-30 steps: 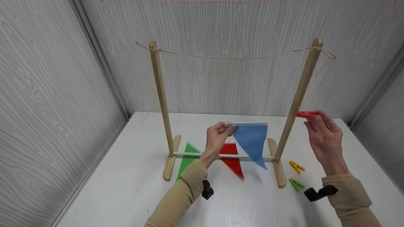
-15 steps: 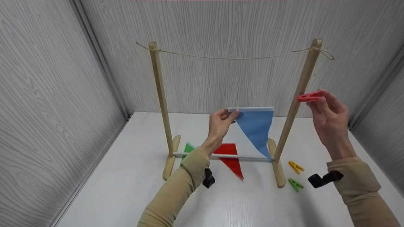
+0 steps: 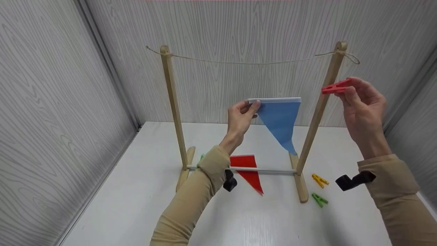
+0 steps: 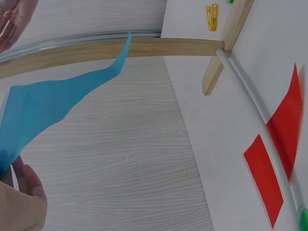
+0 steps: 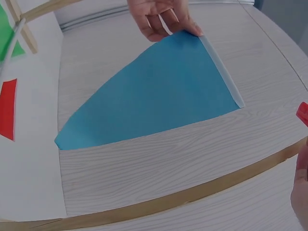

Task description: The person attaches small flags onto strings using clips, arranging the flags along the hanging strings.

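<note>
My left hand (image 3: 240,118) pinches the upper left corner of a blue triangular pennant (image 3: 280,118), which has a white top edge and hangs point down. In the right wrist view the whole pennant (image 5: 149,96) spreads out below the left hand's fingers. My right hand (image 3: 365,109) pinches a red clothespin (image 3: 336,87) near the right post, with its nose pointing left. Both hands are below the string (image 3: 239,63) tied between two wooden posts. The left wrist view shows the right hand (image 4: 14,21) only in part.
The left post (image 3: 174,106) and right post (image 3: 315,119) stand on wooden feet joined by a white rod (image 3: 273,169). A red pennant (image 3: 251,177) lies under the rod; a green pennant (image 4: 303,221) is mostly hidden. Yellow (image 3: 320,180) and green clothespins (image 3: 320,200) lie at right.
Both hands have risen toward the string, carrying the blue pennant and the red clothespin. They have also shifted slightly right. My left sleeve now covers most of the green pennant.
</note>
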The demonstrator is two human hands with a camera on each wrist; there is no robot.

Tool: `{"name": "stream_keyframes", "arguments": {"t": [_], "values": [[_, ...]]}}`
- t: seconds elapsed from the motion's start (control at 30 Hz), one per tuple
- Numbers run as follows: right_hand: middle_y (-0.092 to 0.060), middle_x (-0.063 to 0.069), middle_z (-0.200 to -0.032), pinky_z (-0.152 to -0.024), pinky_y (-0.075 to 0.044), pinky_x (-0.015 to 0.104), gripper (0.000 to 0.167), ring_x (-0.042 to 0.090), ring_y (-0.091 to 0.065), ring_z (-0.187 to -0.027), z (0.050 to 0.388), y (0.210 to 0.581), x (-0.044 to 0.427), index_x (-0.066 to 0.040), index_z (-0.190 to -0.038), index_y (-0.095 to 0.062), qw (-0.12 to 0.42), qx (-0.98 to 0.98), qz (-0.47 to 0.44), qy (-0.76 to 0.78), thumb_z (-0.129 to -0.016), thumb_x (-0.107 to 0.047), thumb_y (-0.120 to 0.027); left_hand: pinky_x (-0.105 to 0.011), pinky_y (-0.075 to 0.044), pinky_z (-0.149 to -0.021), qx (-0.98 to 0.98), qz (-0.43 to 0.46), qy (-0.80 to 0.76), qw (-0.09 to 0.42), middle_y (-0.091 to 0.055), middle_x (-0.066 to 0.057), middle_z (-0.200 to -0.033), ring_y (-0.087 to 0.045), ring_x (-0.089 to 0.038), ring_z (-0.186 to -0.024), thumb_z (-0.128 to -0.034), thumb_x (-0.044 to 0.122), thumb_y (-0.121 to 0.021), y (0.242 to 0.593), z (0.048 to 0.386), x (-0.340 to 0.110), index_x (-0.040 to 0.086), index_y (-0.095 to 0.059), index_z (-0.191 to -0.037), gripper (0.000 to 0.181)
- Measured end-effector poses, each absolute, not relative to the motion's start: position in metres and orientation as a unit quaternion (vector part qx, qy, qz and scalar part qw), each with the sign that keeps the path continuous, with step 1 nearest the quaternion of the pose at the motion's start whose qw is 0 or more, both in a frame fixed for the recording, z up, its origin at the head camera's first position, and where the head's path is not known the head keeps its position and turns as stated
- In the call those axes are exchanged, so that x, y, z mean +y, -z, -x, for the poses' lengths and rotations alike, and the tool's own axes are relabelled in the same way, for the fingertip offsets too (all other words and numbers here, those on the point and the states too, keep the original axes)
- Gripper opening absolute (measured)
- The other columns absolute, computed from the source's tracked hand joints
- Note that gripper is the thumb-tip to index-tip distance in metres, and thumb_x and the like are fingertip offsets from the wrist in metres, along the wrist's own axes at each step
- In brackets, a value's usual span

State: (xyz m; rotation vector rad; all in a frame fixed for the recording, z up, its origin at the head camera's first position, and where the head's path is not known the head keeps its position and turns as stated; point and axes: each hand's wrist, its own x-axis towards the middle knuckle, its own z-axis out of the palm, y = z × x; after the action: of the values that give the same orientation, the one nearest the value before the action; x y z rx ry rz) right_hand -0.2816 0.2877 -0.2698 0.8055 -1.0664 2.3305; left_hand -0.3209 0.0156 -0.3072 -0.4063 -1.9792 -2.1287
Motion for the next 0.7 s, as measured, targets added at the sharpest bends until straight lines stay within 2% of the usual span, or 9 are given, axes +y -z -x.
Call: {"name": "stream_keyframes", "arguments": {"t": [0.1,0.27,0.37,0.57,0.7], "values": [[-0.065,0.024,-0.106,-0.090,-0.058,0.028,0.025,0.029,-0.066,-0.094,0.281,0.261,0.286,0.019,-0.117,-0.058,0.238,-0.401,-0.287,-0.836,-0.093,0.014,-0.057,-0.028,-0.058,-0.090,-0.669,0.142,0.722,0.107,-0.074,-0.019,-0.112,-0.071,-0.018,-0.095,-0.0970,0.017,-0.068,0.299,0.322,0.019,-0.003,-0.070,-0.117,0.028],[-0.066,0.022,-0.102,-0.075,-0.056,0.025,0.026,0.026,-0.061,-0.081,0.282,0.249,0.281,0.020,-0.116,-0.058,0.271,-0.427,-0.269,-0.820,-0.091,0.014,-0.060,-0.030,-0.059,-0.091,-0.664,0.151,0.724,0.112,-0.073,-0.019,-0.112,-0.071,-0.018,-0.096,-0.0972,0.018,-0.067,0.286,0.323,0.026,-0.003,-0.070,-0.115,0.028],[-0.065,0.022,-0.098,-0.067,-0.053,0.025,0.025,0.024,-0.057,-0.075,0.282,0.241,0.279,0.022,-0.115,-0.058,0.265,-0.420,-0.279,-0.822,-0.090,0.016,-0.059,-0.030,-0.059,-0.089,-0.660,0.156,0.725,0.118,-0.073,-0.019,-0.112,-0.071,-0.018,-0.097,-0.0972,0.017,-0.067,0.278,0.323,0.030,-0.004,-0.070,-0.115,0.027],[-0.065,0.020,-0.095,-0.059,-0.048,0.024,0.025,0.021,-0.050,-0.065,0.284,0.227,0.279,0.021,-0.114,-0.058,0.260,-0.440,-0.290,-0.809,-0.091,0.015,-0.060,-0.022,-0.058,-0.084,-0.660,0.160,0.724,0.125,-0.072,-0.019,-0.115,-0.071,-0.020,-0.100,-0.0979,0.018,-0.066,0.265,0.323,0.036,-0.003,-0.070,-0.115,0.028],[-0.066,0.017,-0.094,-0.053,-0.043,0.021,0.024,0.019,-0.046,-0.058,0.284,0.220,0.277,0.016,-0.113,-0.063,0.303,-0.488,-0.267,-0.774,-0.090,0.010,-0.064,-0.026,-0.059,-0.087,-0.653,0.164,0.728,0.129,-0.071,-0.019,-0.114,-0.071,-0.022,-0.101,-0.0981,0.018,-0.066,0.259,0.323,0.038,-0.004,-0.070,-0.115,0.027]]}}
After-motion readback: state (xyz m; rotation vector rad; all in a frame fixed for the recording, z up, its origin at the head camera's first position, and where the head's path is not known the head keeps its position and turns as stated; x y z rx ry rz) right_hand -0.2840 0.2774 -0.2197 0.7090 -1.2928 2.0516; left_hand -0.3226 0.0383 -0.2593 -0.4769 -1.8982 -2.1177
